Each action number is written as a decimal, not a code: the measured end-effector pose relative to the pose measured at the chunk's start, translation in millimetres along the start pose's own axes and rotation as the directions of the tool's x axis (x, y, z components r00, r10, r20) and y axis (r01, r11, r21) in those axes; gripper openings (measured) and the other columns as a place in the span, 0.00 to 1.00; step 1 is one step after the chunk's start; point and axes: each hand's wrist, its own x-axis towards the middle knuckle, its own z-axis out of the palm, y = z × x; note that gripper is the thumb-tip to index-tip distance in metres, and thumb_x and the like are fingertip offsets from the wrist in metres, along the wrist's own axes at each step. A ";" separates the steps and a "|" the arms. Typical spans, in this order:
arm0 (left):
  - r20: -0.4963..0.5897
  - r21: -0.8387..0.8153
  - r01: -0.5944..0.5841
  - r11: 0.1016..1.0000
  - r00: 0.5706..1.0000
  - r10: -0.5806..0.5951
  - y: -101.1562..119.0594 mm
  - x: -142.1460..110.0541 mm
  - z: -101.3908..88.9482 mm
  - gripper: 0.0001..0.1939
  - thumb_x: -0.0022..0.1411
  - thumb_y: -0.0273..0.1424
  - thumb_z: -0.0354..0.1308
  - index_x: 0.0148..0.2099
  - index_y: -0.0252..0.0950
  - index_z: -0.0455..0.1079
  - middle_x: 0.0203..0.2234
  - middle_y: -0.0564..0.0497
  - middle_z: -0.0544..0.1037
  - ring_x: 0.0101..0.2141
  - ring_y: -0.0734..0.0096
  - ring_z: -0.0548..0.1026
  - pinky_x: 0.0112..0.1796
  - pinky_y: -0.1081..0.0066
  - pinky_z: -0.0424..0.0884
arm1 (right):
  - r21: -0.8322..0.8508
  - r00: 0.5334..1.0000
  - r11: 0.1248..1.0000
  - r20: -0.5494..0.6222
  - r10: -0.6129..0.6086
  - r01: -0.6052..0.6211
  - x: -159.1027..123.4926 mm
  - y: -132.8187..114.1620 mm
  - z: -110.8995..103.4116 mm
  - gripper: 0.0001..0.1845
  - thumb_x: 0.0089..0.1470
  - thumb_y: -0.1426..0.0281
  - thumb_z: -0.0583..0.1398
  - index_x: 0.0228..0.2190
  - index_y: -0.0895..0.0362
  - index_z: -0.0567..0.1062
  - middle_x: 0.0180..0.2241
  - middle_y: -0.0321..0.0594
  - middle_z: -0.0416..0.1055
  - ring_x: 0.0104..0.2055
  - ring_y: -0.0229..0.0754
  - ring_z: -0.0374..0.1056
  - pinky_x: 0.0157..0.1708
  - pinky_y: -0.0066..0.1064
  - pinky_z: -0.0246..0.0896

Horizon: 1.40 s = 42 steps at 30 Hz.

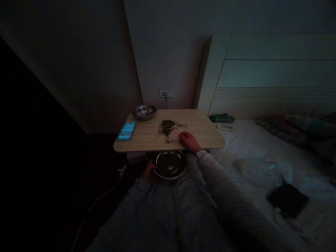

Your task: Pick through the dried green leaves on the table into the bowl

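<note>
My left hand [150, 174] grips the rim of a metal bowl [183, 167] in my lap, just under the table's front edge. Dark, fine contents lie in the bowl, with a pale patch among them. Over the table, my right hand [189, 140] is closed on a pale, see-through piece [173, 138], perhaps plastic; its exact kind is unclear. This piece touches the near side of a loose pile of small dark green grains [167, 125]. Stray grains lie scattered around the pile on the light wooden tabletop [204, 129].
A second metal bowl [144, 112] stands at the table's back left, behind a lit, blurred-out phone [126, 131]. To the right is a bed [241, 143] with a green bottle [222, 118], a remote control [225, 127] and a dark object [288, 199]. A white cable [98, 199] hangs at left.
</note>
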 end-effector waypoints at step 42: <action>-0.052 0.021 0.017 1.000 0.999 -0.016 1.3 -5.1 3.1 0.16 0.46 0.21 0.54 0.39 0.32 0.74 0.24 0.47 0.81 0.40 0.55 0.78 0.45 0.60 0.71 | 0.055 0.999 0.998 -0.037 -0.026 0.028 -5.5 22.7 -24.9 0.10 0.46 0.62 0.55 0.24 0.56 0.69 0.20 0.33 0.68 0.26 0.38 0.62 0.32 0.30 0.55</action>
